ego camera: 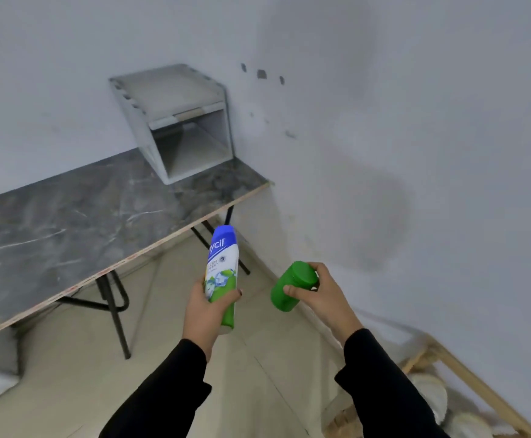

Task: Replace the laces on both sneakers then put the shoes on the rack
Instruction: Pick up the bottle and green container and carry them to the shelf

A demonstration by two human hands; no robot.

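Marble-look table (68, 222) against grey wall (415, 121) | left grip (207, 308) clasps powder bottle (221, 257) off table corner | right grip (321, 295) clasps green jar (289, 290) | both judged light, rigid, slick | sneakers unseen

- Left hand (205, 306) grips a tall blue, white and green bottle (222, 273).
- Right hand (317, 294) holds a green jar (292, 286).
- A grey cubby unit (175, 121) sits at the marble table's (68, 216) far right corner.

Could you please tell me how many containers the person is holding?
2: a tall blue-capped bottle in the left hand and a green lidded jar in the right hand. Others may be out of view.
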